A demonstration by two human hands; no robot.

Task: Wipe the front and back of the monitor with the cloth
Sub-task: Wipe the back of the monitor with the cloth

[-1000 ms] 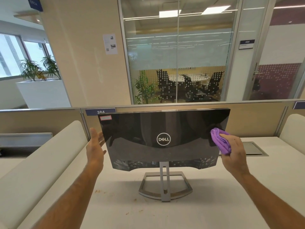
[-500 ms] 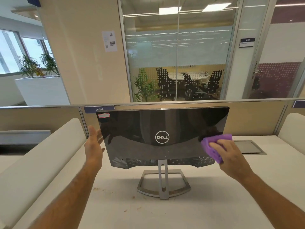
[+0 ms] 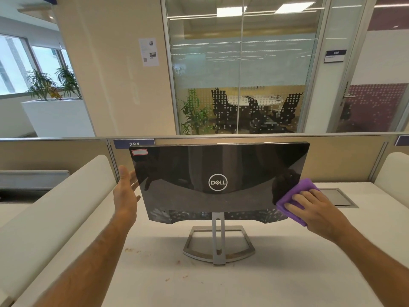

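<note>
A black Dell monitor (image 3: pixel 218 173) stands on a silver stand (image 3: pixel 218 244) with its glossy back facing me. A purple cloth (image 3: pixel 295 197) lies flat against the lower right of that back. My right hand (image 3: pixel 314 209) presses the cloth onto the panel with straight fingers. My left hand (image 3: pixel 126 191) is open, palm toward the monitor's left edge, fingers just at the edge. The screen side is hidden from me.
The monitor sits on a white desk (image 3: pixel 287 273) with brown crumbs near the stand. A cable hatch (image 3: pixel 338 197) lies at the right. White curved dividers (image 3: pixel 55 207) flank the desk; a beige partition (image 3: pixel 343 160) runs behind.
My right hand has slid the cloth down and leftward over the right part of the monitor's back, flattening it. My left hand has stayed at the left edge.
</note>
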